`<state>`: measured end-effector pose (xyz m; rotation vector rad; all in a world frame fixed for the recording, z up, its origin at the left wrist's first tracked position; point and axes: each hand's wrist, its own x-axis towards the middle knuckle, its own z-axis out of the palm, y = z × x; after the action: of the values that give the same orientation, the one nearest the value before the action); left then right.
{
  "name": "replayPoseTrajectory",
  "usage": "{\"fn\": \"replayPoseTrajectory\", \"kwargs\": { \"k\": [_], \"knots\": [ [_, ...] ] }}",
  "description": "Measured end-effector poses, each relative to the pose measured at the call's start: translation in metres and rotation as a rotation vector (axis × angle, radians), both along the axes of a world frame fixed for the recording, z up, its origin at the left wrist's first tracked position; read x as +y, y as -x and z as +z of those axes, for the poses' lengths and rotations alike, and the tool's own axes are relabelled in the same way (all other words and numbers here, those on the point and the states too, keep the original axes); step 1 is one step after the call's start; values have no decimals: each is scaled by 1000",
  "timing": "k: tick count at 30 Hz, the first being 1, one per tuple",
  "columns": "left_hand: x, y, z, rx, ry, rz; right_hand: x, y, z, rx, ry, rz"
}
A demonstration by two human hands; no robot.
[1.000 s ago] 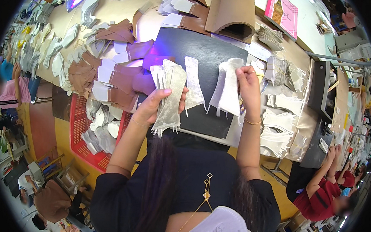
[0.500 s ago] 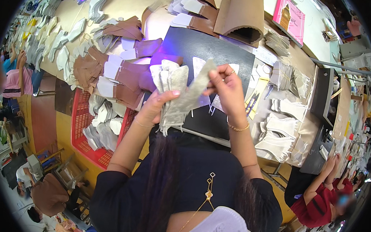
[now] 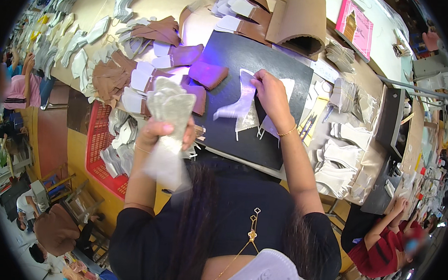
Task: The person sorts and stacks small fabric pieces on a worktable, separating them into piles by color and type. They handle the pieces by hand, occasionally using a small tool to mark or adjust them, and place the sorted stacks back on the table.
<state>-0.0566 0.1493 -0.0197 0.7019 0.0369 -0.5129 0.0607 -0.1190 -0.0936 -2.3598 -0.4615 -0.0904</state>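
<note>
My left hand (image 3: 158, 132) is closed around a bundle of whitish, flat sock-shaped pieces (image 3: 171, 103). Their rounded ends stick up above the fingers, and the lower ends are smeared by motion. With fingers pinched, my right hand (image 3: 272, 94) grips the top edge of a single white sock-shaped piece (image 3: 243, 101) over a black board (image 3: 224, 55). Beneath and beside it, more white pieces (image 3: 287, 87) lie on the board, partly hidden by the hand. A brown piece (image 3: 207, 75) rests at the board's left edge.
Stacks of brown-and-white pieces (image 3: 175, 56) cover the left of the table. A red basket (image 3: 98, 142) with pale pieces stands at lower left. A rolled brown sheet (image 3: 299, 21) lies at the back. White piles (image 3: 338, 162) and a pink book (image 3: 355, 27) are on the right.
My left hand has drawn the bundle down and left, away from the board. My right hand has let go of the greyish piece and now grips a white piece on the board.
</note>
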Motion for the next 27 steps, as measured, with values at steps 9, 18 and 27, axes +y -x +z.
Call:
{"fn": "replayPoseTrajectory", "kwargs": {
  "k": [9, 18, 27],
  "knots": [
    [-21, -20, -2, 215, -334, -15, 7, 6, 17, 160, -38, -64],
    [-70, -25, -5, 143, -365, 40, -9, 51, 60, 489, -607, 108],
    [-59, -27, -19, 168, -315, -101, -102, 39, 46, 752, -1138, -250]
  ]
}}
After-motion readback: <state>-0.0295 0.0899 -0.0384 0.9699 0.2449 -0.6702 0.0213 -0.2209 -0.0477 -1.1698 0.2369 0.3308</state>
